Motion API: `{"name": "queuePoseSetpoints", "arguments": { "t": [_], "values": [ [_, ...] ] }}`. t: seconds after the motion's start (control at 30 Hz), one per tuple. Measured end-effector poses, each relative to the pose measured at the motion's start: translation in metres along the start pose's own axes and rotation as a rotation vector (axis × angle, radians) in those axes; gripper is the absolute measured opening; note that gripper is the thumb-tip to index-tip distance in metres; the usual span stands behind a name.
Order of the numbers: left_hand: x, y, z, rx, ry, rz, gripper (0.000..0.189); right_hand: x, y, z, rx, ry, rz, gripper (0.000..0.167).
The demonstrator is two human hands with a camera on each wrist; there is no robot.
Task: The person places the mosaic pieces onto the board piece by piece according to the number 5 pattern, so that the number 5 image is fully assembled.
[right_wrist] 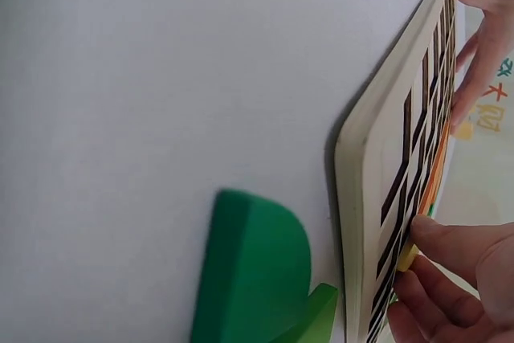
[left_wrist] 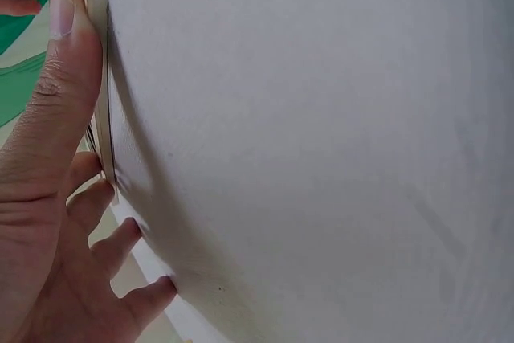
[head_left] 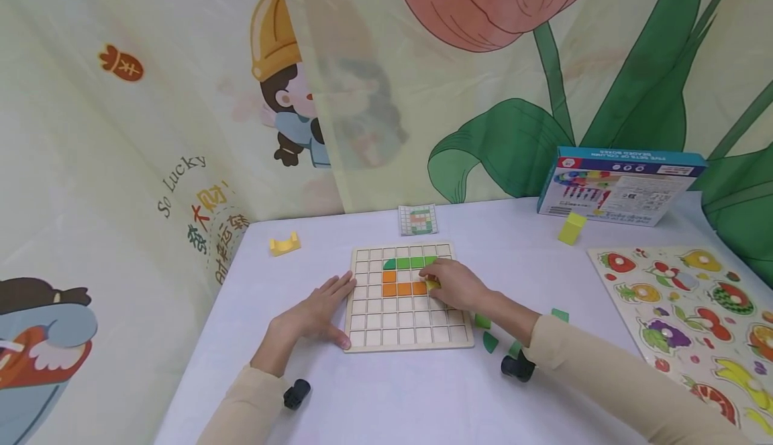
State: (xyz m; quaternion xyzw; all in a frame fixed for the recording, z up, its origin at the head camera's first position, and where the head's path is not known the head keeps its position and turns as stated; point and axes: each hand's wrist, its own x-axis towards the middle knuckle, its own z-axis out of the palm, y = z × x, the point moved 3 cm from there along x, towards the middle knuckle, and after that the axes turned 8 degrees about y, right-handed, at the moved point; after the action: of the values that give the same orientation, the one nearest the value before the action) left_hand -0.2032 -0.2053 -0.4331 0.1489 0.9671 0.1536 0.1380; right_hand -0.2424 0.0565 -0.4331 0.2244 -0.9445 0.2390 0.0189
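A wooden grid board (head_left: 374, 324) lies on the white table. On it are a row of green tiles (head_left: 410, 263) with a dark green rounded piece (head_left: 389, 264) at the left end, and orange tiles (head_left: 404, 289) forming an L below. My right hand (head_left: 455, 282) pinches a small yellow block (right_wrist: 408, 256) between thumb and fingers, right at the grid surface by the orange row's right end. Along the board's left edge rests my left hand (head_left: 314, 311), fingers extended, its thumb (left_wrist: 76, 62) against the rim at the near corner.
Loose green pieces (head_left: 490, 342) lie right of the board, partly under my right forearm. A patterned card (head_left: 417, 219) sits behind it. Also present are a yellow arch block (head_left: 285, 244), a yellow-green block (head_left: 571, 228), a cardboard box (head_left: 622, 186) and a fruit picture board (head_left: 682, 317).
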Motion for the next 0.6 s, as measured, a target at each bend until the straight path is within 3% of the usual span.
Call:
{"name": "queuePoseSetpoints", "arguments": {
  "t": [0.3,0.6],
  "values": [
    [-0.0037,0.0008,-0.0032,-0.027,0.010,0.022,0.119,-0.0011,0.0009,-0.0023,0.015,0.033,-0.022,0.032],
    [-0.0026,0.0001,-0.0024,-0.016,0.013,0.027,0.119,-0.0039,0.0050,-0.0061,-0.002,0.005,-0.025,0.031]
  ]
}}
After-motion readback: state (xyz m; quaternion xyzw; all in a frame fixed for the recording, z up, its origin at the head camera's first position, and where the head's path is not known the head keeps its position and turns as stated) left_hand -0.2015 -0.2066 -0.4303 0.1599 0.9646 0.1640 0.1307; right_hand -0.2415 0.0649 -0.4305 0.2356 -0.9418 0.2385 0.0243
